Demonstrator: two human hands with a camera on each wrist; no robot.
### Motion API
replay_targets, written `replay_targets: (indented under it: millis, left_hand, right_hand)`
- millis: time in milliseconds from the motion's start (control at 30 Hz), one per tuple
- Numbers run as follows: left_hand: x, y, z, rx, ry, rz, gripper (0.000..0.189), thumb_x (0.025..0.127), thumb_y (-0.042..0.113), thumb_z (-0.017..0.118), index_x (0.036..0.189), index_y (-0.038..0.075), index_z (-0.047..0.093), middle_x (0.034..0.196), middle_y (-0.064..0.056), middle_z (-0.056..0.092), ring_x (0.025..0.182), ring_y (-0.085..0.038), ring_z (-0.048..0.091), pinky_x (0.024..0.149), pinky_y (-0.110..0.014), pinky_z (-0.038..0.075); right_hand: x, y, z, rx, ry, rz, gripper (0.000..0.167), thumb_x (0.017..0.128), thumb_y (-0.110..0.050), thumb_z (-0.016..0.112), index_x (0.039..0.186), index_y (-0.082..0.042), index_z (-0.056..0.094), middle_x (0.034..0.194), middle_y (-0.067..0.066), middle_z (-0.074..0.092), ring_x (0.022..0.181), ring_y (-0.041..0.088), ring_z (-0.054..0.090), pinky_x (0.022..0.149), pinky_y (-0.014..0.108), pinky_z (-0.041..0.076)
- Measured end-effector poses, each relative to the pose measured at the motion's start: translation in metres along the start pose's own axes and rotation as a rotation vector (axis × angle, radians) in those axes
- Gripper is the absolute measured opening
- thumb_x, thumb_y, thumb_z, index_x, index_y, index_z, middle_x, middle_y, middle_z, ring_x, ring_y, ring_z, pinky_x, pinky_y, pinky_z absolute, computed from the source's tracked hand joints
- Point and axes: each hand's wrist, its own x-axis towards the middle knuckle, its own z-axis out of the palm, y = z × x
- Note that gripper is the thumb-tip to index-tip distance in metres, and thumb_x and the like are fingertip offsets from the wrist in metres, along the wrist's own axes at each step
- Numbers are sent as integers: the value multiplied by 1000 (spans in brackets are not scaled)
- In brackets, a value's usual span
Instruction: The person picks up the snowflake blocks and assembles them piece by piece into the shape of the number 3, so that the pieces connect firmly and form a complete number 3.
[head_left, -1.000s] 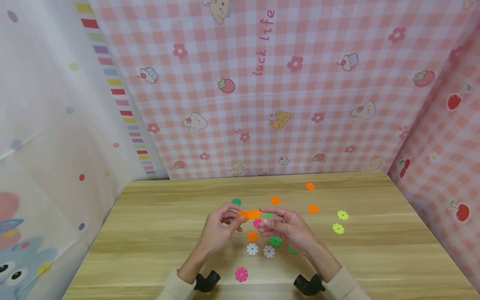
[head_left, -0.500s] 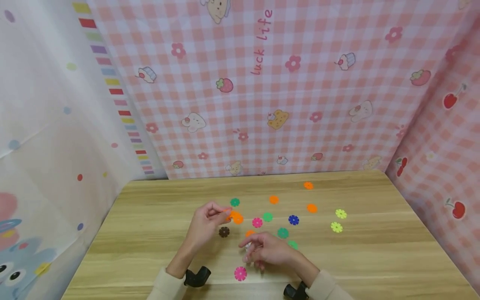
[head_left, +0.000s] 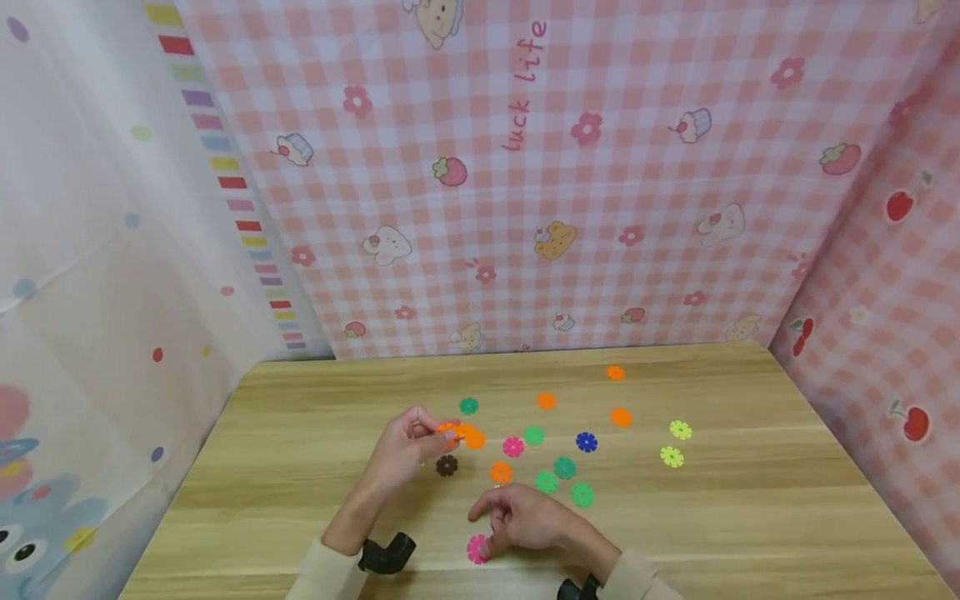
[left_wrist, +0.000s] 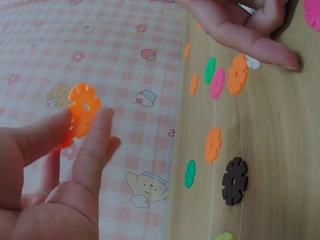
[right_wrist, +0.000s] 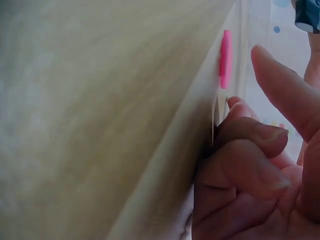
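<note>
My left hand [head_left: 401,446] pinches orange notched flower discs [left_wrist: 84,105] joined edge to edge, raised above the table between thumb and fingers. Just beyond, an orange disc [left_wrist: 213,145] lies on the wood beside a dark brown disc [head_left: 447,465]. Low over the front middle is my right hand [head_left: 525,515], index finger stretched out and the other fingers bent. Its thumb overlaps the edge of a pink disc [head_left: 476,549] in the head view. In the right wrist view that pink disc [right_wrist: 226,60] stands apart from the thumb. A white disc [left_wrist: 253,62] is partly covered by the right hand.
Several flat discs are scattered over the wooden table [head_left: 300,475]: green [head_left: 546,482], pink [head_left: 513,447], blue [head_left: 587,442], orange [head_left: 621,417] and yellow [head_left: 672,457]. A pink checked cloth [head_left: 480,208] hangs along the back edge, with further cloth at both sides.
Both hands were together at the orange discs. The left hand has drawn back leftward with its orange discs, while the right hand has come down toward the front pink disc, uncovering blue and green ones.
</note>
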Motion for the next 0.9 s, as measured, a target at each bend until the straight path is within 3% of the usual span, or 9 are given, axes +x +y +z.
replay_targets:
  millis: [200, 467, 700, 900]
  left_hand:
    - [0, -1, -5, -94, -23, -39, 14, 96, 2, 61, 99, -3, 49, 114, -25, 67, 111, -40, 65, 93, -40, 54]
    - [1, -3, -7, -155, -92, -42, 15, 97, 6, 61, 96, -2, 49, 114, -26, 66, 110, -39, 66, 93, -40, 53]
    - [0, -2, -4, -174, -115, -46, 13, 98, 3, 59, 95, -1, 48, 122, -34, 61, 106, -32, 69, 91, -37, 54]
    - [-1, 0, -2, -179, -99, -36, 12, 98, 1, 57, 96, -4, 47, 139, -36, 48, 108, -31, 68, 91, -34, 55]
  right_hand:
    - [3, 0, 3, -149, 20, -37, 30, 75, -8, 85, 100, -17, 71, 62, -4, 53, 54, 9, 43, 53, 19, 32]
    - [5, -3, 9, -284, 63, -9, 23, 75, -9, 85, 86, -20, 69, 61, -6, 50, 55, 8, 44, 54, 20, 33]
    - [1, -4, 11, -268, 75, -30, 23, 75, -4, 84, 82, -16, 66, 61, -5, 49, 55, 7, 43, 53, 19, 33]
    - [-3, -3, 10, -225, 88, -61, 22, 79, 4, 76, 82, -14, 63, 68, -5, 58, 59, 7, 49, 55, 19, 39]
